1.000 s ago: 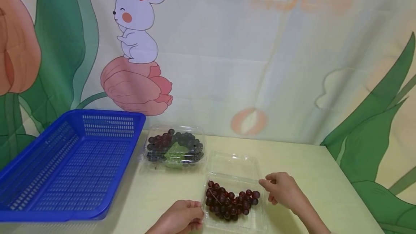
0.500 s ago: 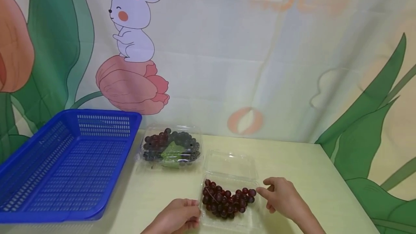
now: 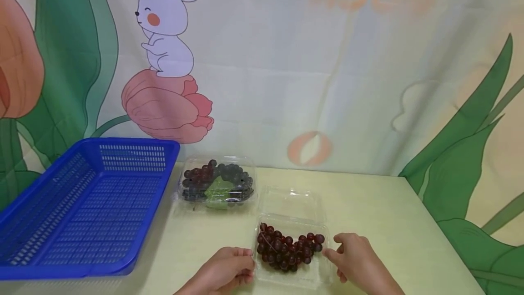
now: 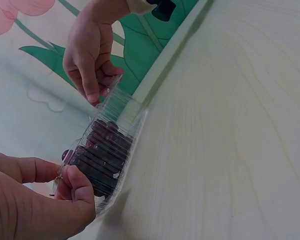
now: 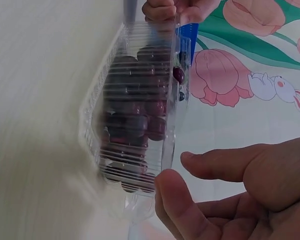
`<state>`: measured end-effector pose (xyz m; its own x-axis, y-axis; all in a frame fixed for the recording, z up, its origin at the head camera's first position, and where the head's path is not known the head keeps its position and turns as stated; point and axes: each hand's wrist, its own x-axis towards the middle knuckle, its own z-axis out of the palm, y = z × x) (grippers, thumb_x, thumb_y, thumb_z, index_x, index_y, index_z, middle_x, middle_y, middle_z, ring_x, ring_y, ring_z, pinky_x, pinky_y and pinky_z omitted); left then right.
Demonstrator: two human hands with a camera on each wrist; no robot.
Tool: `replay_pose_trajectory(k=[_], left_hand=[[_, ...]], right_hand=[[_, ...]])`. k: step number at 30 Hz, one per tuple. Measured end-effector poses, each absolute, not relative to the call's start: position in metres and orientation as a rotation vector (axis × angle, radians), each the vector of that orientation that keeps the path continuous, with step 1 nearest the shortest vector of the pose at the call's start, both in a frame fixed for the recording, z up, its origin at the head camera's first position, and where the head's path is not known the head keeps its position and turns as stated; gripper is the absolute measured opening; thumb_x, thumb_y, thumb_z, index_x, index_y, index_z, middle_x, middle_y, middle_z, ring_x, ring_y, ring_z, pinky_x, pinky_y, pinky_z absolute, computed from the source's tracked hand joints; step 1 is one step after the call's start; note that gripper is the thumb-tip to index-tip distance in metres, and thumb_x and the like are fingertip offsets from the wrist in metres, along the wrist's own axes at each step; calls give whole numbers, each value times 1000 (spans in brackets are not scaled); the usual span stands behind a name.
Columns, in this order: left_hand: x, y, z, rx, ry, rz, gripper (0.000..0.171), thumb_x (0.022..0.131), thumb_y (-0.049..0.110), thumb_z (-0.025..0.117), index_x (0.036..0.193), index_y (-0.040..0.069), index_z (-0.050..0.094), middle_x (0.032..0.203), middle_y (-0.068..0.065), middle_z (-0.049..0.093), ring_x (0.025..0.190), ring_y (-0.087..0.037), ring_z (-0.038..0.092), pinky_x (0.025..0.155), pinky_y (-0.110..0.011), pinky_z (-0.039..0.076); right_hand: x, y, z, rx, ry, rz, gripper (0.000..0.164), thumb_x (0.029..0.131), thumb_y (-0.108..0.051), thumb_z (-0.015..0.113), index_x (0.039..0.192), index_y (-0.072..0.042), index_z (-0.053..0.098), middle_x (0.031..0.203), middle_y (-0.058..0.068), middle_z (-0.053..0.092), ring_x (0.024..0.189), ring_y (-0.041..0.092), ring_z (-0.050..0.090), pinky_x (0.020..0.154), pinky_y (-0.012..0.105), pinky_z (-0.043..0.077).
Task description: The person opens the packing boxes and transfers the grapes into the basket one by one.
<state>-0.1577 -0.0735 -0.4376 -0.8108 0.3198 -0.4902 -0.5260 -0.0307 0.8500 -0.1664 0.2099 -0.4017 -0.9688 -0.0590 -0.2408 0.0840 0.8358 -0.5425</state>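
A clear plastic clamshell box [image 3: 286, 281] lies on the table with its lid [image 3: 292, 204] folded back. Dark red grapes [image 3: 286, 251] on their stem fill part of it. At its left rim, my left hand [image 3: 225, 270] pinches the edge between thumb and fingers; the left wrist view shows this hand [image 4: 45, 195] closely. My right hand [image 3: 356, 258] is at the right rim, thumb and index finger apart. In the right wrist view, a fingertip of this hand [image 5: 245, 195] comes right up to the rim, while the thumb stands off from it.
A closed clear box of dark grapes [image 3: 235, 174] with a green leaf stands behind, to the left. Farther left is a large blue plastic basket [image 3: 141, 240]. A printed curtain [image 3: 262, 104] with a rabbit and tulips hangs behind the pale table [image 3: 368, 204].
My right hand has slid down along the box's right side, nearer to me, and its thumb and index finger have spread. My left hand keeps its hold on the left rim.
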Motion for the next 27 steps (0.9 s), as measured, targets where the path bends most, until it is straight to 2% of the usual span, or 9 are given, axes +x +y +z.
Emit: replay_pose_trajectory(k=[3, 8, 14, 21, 27], left_hand=[[-159, -71, -438, -235, 1688, 1910, 32, 97, -5, 54, 126, -16, 46, 94, -13, 58, 81, -18, 56, 78, -28, 52], [-159, -71, -439, -244, 1679, 1919, 32, 98, -6, 53, 127, -18, 45, 95, -14, 57, 83, -20, 56, 79, -30, 52], [-159, -73, -436, -264, 1667, 1901, 31, 97, -5, 55, 126, -14, 47, 95, -13, 57, 81, -18, 56, 75, -26, 51], [-156, -74, -437, -183, 1680, 1915, 31, 95, -6, 55, 124, -15, 47, 92, -11, 58, 78, -16, 56, 70, -23, 51], [-156, -76, -437, -153, 1705, 1910, 29, 94, -5, 57, 120, -12, 46, 89, -10, 58, 76, -16, 56, 69, -23, 50]], right_hand=[[-165, 208, -403, 31, 2767, -817, 46, 98, -18, 72, 128, 15, 61, 73, 3, 66, 47, 16, 56, 85, 46, 57], [-163, 207, -405, 29, 2754, -831, 44, 98, -17, 72, 128, 13, 61, 72, 3, 66, 47, 16, 56, 81, 42, 55], [-164, 206, -405, 20, 2764, -832, 41, 97, -12, 72, 127, 14, 61, 72, 4, 65, 46, 17, 58, 83, 44, 57], [-165, 206, -408, 59, 2756, -815, 41, 96, -10, 73, 127, 15, 61, 74, 4, 66, 44, 17, 59, 93, 54, 54], [-165, 205, -410, 43, 2751, -828, 41, 97, -9, 73, 126, 16, 61, 74, 4, 66, 45, 18, 60, 90, 52, 56]])
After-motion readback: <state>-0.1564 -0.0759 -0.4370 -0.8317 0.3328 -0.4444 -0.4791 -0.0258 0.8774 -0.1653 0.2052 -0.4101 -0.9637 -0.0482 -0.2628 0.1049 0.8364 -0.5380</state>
